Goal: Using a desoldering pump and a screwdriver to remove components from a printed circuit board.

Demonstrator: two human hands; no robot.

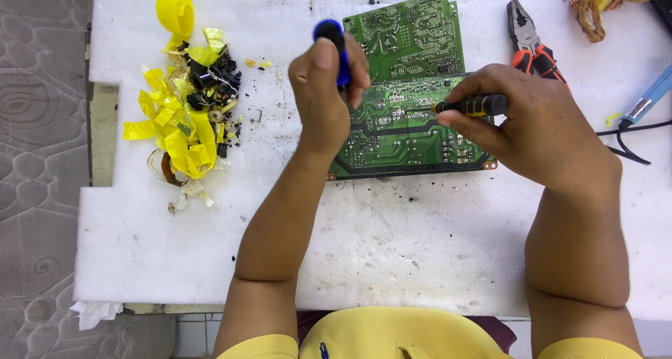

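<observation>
Green circuit board (409, 124); blue tool handle (333, 40); yellow tape scraps (175, 124); orange-handled pliers (530, 44).

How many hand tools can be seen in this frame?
4. A blue-handled tool in the left hand, a black-and-yellow screwdriver in the right hand, pliers behind it, and a light-blue corded tool at the right edge. Others may lie out of frame.

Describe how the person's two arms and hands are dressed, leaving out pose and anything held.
Both forearms are bare down to the left hand and right hand: no gloves, watch, rings or bracelets visible. Short yellow sleeves cover only the upper arms at the frame's bottom edge, matching the yellow shirt.
</observation>
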